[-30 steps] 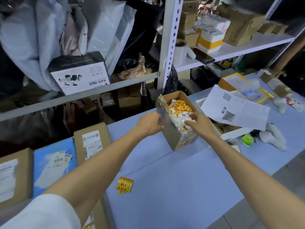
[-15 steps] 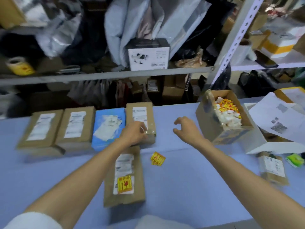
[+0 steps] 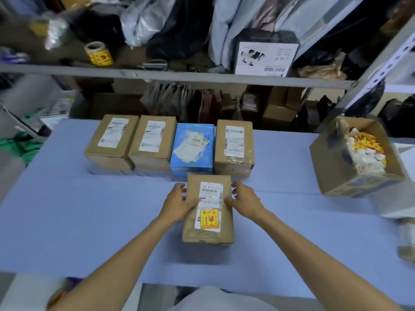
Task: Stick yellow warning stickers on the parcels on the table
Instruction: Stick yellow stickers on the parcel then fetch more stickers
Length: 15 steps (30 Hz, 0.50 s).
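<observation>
Left hand [image 3: 177, 204], right hand [image 3: 246, 202] — now on cardboard parcel [image 3: 208, 209]

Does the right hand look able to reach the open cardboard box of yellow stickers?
Probably, once it lets go: the right hand grips the brown cardboard parcel, but only blue tabletop lies between it and the open cardboard box.

One parcel [image 3: 208, 232] lies before a row of four parcels [image 3: 155, 140] (open box [image 3: 332, 167] at right).

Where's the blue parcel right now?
In the head view, the blue parcel sits third from the left in the back row, between one brown parcel and another, just behind the stickered parcel.
</observation>
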{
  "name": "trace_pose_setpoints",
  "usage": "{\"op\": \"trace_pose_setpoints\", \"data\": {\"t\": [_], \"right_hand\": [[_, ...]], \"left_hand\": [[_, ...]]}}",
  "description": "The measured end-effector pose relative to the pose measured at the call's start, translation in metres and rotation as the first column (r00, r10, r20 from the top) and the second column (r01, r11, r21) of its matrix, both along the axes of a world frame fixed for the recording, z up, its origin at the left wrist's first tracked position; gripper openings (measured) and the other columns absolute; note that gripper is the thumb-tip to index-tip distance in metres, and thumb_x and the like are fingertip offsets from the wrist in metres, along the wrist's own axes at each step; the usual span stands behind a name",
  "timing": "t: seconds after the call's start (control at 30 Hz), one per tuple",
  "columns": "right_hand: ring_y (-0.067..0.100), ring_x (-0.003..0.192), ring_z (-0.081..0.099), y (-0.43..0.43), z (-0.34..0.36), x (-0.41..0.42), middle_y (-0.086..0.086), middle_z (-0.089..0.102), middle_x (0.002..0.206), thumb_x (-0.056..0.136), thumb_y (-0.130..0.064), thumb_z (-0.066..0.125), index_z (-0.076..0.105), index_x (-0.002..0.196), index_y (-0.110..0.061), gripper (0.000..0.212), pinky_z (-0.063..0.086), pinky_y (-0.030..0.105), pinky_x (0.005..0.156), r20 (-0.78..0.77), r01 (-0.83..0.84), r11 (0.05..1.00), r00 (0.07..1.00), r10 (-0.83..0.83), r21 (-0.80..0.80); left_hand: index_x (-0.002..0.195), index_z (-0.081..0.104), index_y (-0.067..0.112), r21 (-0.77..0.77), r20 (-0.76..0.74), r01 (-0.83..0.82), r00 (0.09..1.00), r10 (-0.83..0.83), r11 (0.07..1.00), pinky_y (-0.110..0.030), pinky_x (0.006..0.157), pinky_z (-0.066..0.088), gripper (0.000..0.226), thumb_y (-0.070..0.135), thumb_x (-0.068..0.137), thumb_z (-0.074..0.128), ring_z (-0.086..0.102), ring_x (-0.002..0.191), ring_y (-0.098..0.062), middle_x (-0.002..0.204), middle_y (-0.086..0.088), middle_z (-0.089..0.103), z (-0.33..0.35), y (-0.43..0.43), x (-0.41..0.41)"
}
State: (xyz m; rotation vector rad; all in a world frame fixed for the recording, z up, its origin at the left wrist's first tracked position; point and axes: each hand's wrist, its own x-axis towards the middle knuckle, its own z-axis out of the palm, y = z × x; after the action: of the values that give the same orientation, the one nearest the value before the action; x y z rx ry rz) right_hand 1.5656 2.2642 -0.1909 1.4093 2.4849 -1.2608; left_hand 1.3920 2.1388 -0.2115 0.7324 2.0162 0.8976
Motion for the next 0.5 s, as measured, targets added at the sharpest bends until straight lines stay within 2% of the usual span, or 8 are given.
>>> {"op": "trace_pose_setpoints", "data": {"t": [0.13,0.23,0.3,0.4,0.5], "right_hand": [[0.016,0.098,0.062,-0.025,-0.016,0.005,0.004,0.061,0.121,0.088,-0.024,0.064,0.046,0.131,-0.013,0.048,0.052,0.027,0.077,-0.145,0.180,0.970,0.968,-0.205,-0.165],[0.006,0.096,0.061,-0.042,-0.023,0.015,-0.004,0.059,0.119,0.085,-0.029,0.070,0.041,0.138,-0.025,0.061,0.050,0.014,0.071,-0.226,0.226,0.919,0.925,-0.306,-0.322],[-0.002,0.095,0.060,-0.055,-0.026,0.019,-0.008,0.057,0.121,0.085,-0.029,0.071,0.036,0.142,-0.033,0.067,0.050,0.008,0.065,-0.247,0.239,0.883,0.901,-0.356,-0.404],[-0.003,0.097,0.059,-0.068,-0.031,0.021,-0.012,0.055,0.123,0.085,-0.026,0.070,0.032,0.143,-0.039,0.070,0.048,0.009,0.068,-0.274,0.254,0.872,0.880,-0.388,-0.419],[0.002,0.099,0.060,-0.072,-0.029,0.023,-0.009,0.057,0.125,0.086,-0.025,0.070,0.033,0.142,-0.039,0.069,0.047,0.011,0.073,-0.287,0.258,0.870,0.872,-0.397,-0.420]], "left_hand": [[0.140,0.038,0.024,0.072,0.104,-0.015,0.995,0.007,0.997,-0.029,0.088,0.050,0.075,0.019,0.077,0.078,0.057,0.115,-0.018,0.138,0.000,0.051,-0.008,-0.017,0.011],[0.149,0.025,0.030,0.083,0.182,-0.022,0.983,0.007,0.996,-0.027,0.094,0.046,0.090,0.017,0.078,0.078,0.050,0.125,-0.017,0.139,0.007,0.045,-0.011,-0.028,0.019],[0.152,0.017,0.030,0.073,0.214,-0.031,0.977,0.015,0.997,-0.027,0.099,0.043,0.097,0.018,0.077,0.078,0.046,0.130,-0.017,0.145,0.004,0.043,-0.014,-0.035,0.022],[0.152,0.013,0.032,0.056,0.222,-0.032,0.975,0.018,0.998,-0.032,0.103,0.043,0.101,0.021,0.076,0.079,0.045,0.131,-0.019,0.150,0.000,0.040,-0.018,-0.043,0.024],[0.152,0.015,0.031,0.070,0.227,-0.035,0.974,0.018,0.997,-0.032,0.101,0.044,0.100,0.018,0.076,0.079,0.047,0.129,-0.019,0.148,0.000,0.042,-0.016,-0.045,0.026]]}}
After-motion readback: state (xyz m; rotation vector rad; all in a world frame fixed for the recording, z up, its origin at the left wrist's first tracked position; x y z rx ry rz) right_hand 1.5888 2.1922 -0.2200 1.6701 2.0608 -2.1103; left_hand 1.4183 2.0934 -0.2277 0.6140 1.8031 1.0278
